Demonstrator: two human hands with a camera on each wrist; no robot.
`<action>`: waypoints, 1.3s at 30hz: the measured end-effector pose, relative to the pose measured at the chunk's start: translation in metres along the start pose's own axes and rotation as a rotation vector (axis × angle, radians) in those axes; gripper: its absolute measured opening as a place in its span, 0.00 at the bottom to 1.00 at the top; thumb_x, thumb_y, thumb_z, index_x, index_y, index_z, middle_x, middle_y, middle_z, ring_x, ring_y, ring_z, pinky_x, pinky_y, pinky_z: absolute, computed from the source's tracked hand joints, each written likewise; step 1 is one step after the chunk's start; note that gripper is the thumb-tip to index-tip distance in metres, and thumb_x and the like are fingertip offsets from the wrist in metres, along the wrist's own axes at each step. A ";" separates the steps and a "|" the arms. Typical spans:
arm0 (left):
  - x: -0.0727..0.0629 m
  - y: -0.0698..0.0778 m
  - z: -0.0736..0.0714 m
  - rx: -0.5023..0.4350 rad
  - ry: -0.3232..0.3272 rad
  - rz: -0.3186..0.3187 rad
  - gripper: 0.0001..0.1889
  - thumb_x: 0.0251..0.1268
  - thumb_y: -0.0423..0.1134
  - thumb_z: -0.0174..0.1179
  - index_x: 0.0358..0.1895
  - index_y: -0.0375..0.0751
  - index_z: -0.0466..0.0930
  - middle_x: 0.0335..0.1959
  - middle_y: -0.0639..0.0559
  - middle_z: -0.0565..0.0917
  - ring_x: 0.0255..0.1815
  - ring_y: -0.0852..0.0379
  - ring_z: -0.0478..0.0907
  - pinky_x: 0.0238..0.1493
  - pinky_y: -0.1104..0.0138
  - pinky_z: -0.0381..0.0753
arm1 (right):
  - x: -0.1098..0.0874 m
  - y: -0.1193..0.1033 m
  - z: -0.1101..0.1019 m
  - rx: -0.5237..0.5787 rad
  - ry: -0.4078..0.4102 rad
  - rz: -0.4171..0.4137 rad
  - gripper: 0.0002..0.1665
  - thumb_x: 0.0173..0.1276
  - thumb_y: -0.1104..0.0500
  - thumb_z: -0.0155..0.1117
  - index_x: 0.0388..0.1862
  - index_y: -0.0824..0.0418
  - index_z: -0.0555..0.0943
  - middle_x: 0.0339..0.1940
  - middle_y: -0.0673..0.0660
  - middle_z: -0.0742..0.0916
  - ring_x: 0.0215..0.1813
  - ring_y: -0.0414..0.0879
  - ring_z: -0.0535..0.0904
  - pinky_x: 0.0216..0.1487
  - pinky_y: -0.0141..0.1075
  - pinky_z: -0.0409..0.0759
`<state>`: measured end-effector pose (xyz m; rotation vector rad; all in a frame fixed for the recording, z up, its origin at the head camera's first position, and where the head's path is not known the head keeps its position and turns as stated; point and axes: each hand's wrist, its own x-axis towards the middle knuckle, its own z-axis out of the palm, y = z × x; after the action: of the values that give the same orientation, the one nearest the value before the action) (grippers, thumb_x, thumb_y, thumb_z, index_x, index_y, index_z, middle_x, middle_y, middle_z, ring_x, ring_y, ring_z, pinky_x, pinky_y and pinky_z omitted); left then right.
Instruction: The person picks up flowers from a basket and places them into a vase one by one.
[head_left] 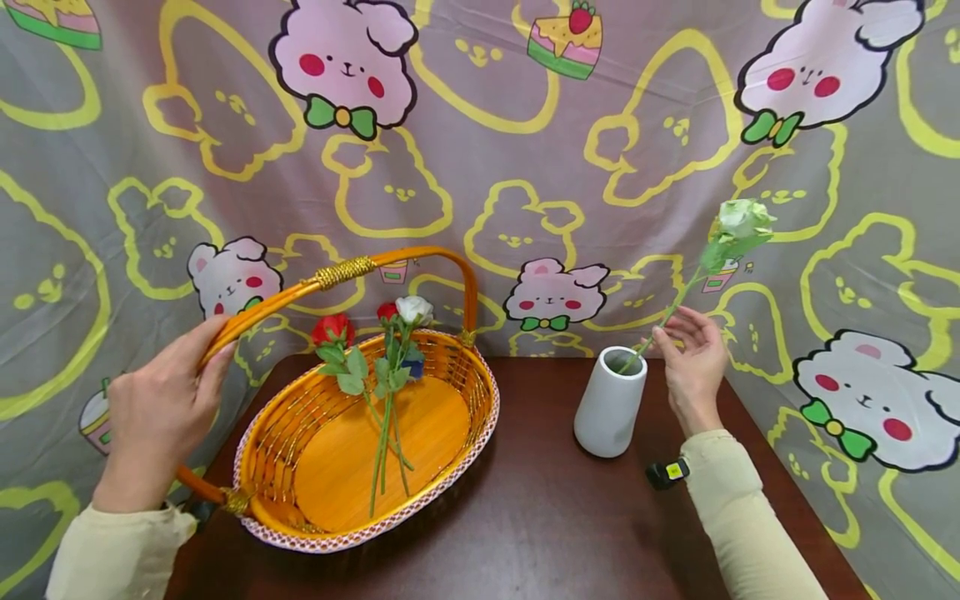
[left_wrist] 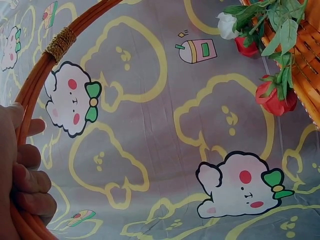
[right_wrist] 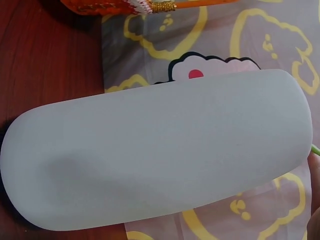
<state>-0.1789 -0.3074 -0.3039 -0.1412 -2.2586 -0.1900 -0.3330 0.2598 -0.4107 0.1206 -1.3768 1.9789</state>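
My left hand (head_left: 159,408) grips the orange handle (head_left: 281,298) of a wicker basket (head_left: 390,442); the left wrist view shows its fingers (left_wrist: 35,185) curled round the handle. My right hand (head_left: 693,358) pinches the green stem of a pale green-white rose (head_left: 741,223). The stem's lower end is inside the mouth of a white vase (head_left: 611,408), which stands upright. In the right wrist view the vase (right_wrist: 160,150) fills most of the picture and hides nearly all of that hand. Inside the basket lie a red rose (head_left: 333,329) and a white rose (head_left: 414,310), with another red bloom (head_left: 387,311) partly hidden behind.
Basket and vase stand on a dark brown table (head_left: 525,517), the basket at left and the vase at right. A cloth backdrop (head_left: 465,125) with cartoon rabbits hangs close behind and along both sides. Something dark blue (head_left: 412,367) shows behind the flower leaves.
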 end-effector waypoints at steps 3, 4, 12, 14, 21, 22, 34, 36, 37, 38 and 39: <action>0.000 0.000 0.000 -0.001 -0.001 0.002 0.21 0.79 0.47 0.57 0.65 0.37 0.79 0.45 0.31 0.87 0.17 0.45 0.72 0.15 0.66 0.59 | -0.003 0.001 -0.001 -0.004 -0.022 0.009 0.29 0.59 0.84 0.67 0.59 0.72 0.79 0.40 0.55 0.86 0.42 0.46 0.84 0.31 0.31 0.86; 0.000 0.000 0.000 -0.002 0.000 0.003 0.21 0.79 0.47 0.57 0.65 0.37 0.79 0.44 0.31 0.87 0.17 0.46 0.71 0.14 0.66 0.59 | -0.003 0.001 -0.001 -0.004 -0.029 0.012 0.29 0.59 0.84 0.67 0.60 0.73 0.79 0.40 0.56 0.86 0.42 0.46 0.83 0.31 0.32 0.86; 0.000 0.000 0.001 -0.005 0.003 0.006 0.21 0.80 0.48 0.56 0.65 0.38 0.79 0.43 0.31 0.87 0.16 0.47 0.70 0.14 0.66 0.58 | -0.006 0.000 -0.005 -0.043 -0.116 0.025 0.30 0.59 0.84 0.67 0.62 0.77 0.78 0.41 0.57 0.84 0.41 0.43 0.83 0.32 0.31 0.86; 0.000 0.000 0.001 -0.006 0.003 0.005 0.22 0.80 0.48 0.56 0.65 0.38 0.79 0.43 0.31 0.87 0.16 0.46 0.70 0.14 0.66 0.58 | -0.007 0.000 -0.006 -0.064 -0.132 0.022 0.30 0.60 0.84 0.67 0.62 0.76 0.78 0.42 0.57 0.84 0.41 0.43 0.83 0.32 0.30 0.86; 0.001 0.000 0.000 -0.009 0.001 0.004 0.21 0.79 0.47 0.57 0.65 0.37 0.79 0.41 0.32 0.87 0.16 0.47 0.69 0.14 0.65 0.58 | -0.007 0.003 -0.007 -0.093 -0.176 0.014 0.30 0.60 0.82 0.69 0.63 0.76 0.77 0.46 0.57 0.85 0.42 0.42 0.84 0.32 0.28 0.85; 0.001 0.000 0.000 -0.011 0.003 0.006 0.21 0.79 0.47 0.57 0.65 0.37 0.79 0.41 0.32 0.87 0.16 0.47 0.69 0.14 0.65 0.57 | -0.007 0.003 -0.007 -0.098 -0.182 0.012 0.30 0.60 0.82 0.69 0.63 0.76 0.77 0.46 0.57 0.86 0.42 0.42 0.84 0.32 0.28 0.85; 0.000 -0.002 0.001 -0.007 -0.008 -0.002 0.22 0.79 0.48 0.56 0.66 0.38 0.79 0.37 0.33 0.86 0.15 0.50 0.66 0.14 0.65 0.56 | -0.006 0.004 -0.005 -0.101 -0.220 0.019 0.32 0.57 0.84 0.70 0.62 0.75 0.79 0.43 0.51 0.88 0.41 0.41 0.86 0.34 0.28 0.85; 0.000 -0.002 0.001 -0.004 -0.014 -0.008 0.22 0.79 0.48 0.56 0.66 0.38 0.79 0.36 0.33 0.86 0.15 0.50 0.66 0.14 0.65 0.56 | -0.007 0.005 -0.005 -0.111 -0.221 0.011 0.32 0.57 0.83 0.70 0.62 0.76 0.79 0.43 0.51 0.89 0.40 0.41 0.86 0.36 0.27 0.85; 0.000 -0.001 0.001 -0.003 -0.016 -0.010 0.22 0.79 0.48 0.56 0.66 0.38 0.79 0.36 0.33 0.86 0.15 0.50 0.66 0.14 0.65 0.56 | -0.007 0.005 -0.005 -0.112 -0.222 0.008 0.32 0.57 0.83 0.70 0.62 0.76 0.79 0.43 0.52 0.89 0.40 0.41 0.86 0.37 0.27 0.85; 0.000 -0.001 0.001 -0.002 -0.017 -0.010 0.22 0.79 0.48 0.56 0.66 0.38 0.79 0.36 0.33 0.86 0.15 0.50 0.66 0.14 0.65 0.56 | -0.007 0.005 -0.005 -0.117 -0.223 0.007 0.31 0.57 0.83 0.71 0.62 0.76 0.79 0.43 0.51 0.89 0.40 0.41 0.86 0.38 0.27 0.85; 0.000 -0.001 0.001 -0.001 -0.018 -0.011 0.22 0.79 0.48 0.56 0.66 0.38 0.79 0.36 0.33 0.85 0.15 0.50 0.65 0.14 0.65 0.56 | -0.007 0.005 -0.006 -0.125 -0.222 0.007 0.31 0.57 0.83 0.71 0.62 0.75 0.79 0.43 0.51 0.89 0.40 0.41 0.86 0.39 0.27 0.85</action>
<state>-0.1795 -0.3083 -0.3049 -0.1312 -2.2773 -0.1967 -0.3289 0.2602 -0.4203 0.2847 -1.6405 1.9242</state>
